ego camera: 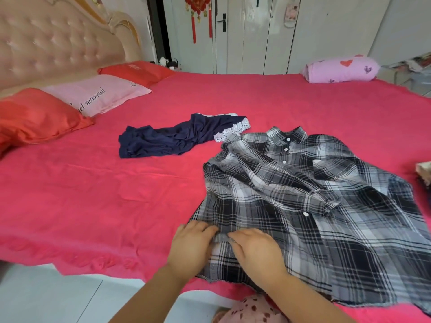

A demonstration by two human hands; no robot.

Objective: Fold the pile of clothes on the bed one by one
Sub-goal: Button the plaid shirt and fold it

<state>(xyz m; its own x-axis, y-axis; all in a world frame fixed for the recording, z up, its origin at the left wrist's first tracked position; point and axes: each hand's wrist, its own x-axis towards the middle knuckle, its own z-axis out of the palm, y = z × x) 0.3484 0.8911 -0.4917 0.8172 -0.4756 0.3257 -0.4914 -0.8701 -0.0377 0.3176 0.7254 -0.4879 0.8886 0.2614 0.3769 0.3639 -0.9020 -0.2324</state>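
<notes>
A black, grey and white plaid shirt lies spread front-up on the pink bedspread, collar pointing away from me, buttons closed. My left hand and my right hand sit side by side on its near left hem, and the fingers of both pinch a small fold of the cloth between them. A crumpled navy garment with white lace trim lies on the bed beyond the shirt, to the left.
Two red pillows and a pink one lie by the tufted headboard at left. A pink heart-print bundle sits at the far right corner. Another item peeks in at the right edge. White floor shows at lower left.
</notes>
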